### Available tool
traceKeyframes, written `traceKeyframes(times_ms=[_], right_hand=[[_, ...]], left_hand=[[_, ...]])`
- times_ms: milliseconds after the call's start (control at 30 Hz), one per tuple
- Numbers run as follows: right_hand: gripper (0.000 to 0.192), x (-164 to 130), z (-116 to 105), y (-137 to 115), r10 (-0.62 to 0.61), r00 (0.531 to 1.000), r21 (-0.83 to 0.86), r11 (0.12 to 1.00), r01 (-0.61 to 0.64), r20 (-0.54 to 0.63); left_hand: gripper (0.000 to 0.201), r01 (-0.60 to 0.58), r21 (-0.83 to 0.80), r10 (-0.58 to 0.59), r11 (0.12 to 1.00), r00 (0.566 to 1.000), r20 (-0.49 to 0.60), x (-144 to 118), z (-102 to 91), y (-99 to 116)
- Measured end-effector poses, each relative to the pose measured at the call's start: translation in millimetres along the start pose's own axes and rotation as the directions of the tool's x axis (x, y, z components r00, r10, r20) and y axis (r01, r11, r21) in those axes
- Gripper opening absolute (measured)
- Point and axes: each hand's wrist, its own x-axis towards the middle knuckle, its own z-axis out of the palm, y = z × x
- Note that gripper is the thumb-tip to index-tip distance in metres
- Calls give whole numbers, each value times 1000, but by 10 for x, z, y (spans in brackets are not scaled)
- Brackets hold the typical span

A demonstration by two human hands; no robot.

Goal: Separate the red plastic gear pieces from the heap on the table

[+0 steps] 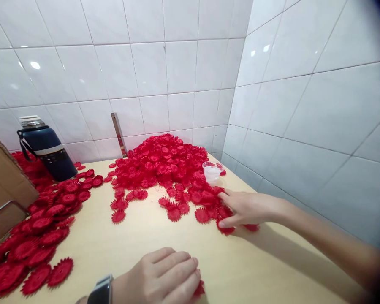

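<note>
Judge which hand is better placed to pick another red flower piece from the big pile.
Right. The right hand already rests at the edge of the big pile, fingers touching red pieces. The left hand lies curled near the table's front edge, covering one piece.

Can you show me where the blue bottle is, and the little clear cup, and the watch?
blue bottle (49, 151): head view, on its dark body.
clear cup (212, 171): head view, on its side wall.
watch (100, 291): head view, on its case.

Small piecework workroom, white-tiled walls (183, 63), wooden table (139, 240) heaped with identical red plastic flowers (164, 164), cardboard box (3, 177)
</note>
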Motion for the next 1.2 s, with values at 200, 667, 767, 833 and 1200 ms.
traceKeyframes(times_ms=[200,667,767,833,1200], right_hand=[[33,36,-106,-328,-152,985,64,985,158,-81],[10,44,30,112,60,998,100,993,-60,6],[9,159,97,-270,-54,979,95,993,74,-195],[20,229,124,-429,-65,941,77,992,96,-331],[107,481,500,-555,-134,934,54,986,160,-331]], left_hand=[[9,5,3,-5,1000,1000,12,-17,5,27],[9,-36,-2,36,999,999,-19,-11,-2,16],[9,-41,16,41,999,999,2,-58,15,14],[11,-39,23,39,999,999,15,-82,26,16],[14,-38,-14,39,999,997,65,-72,42,45]])
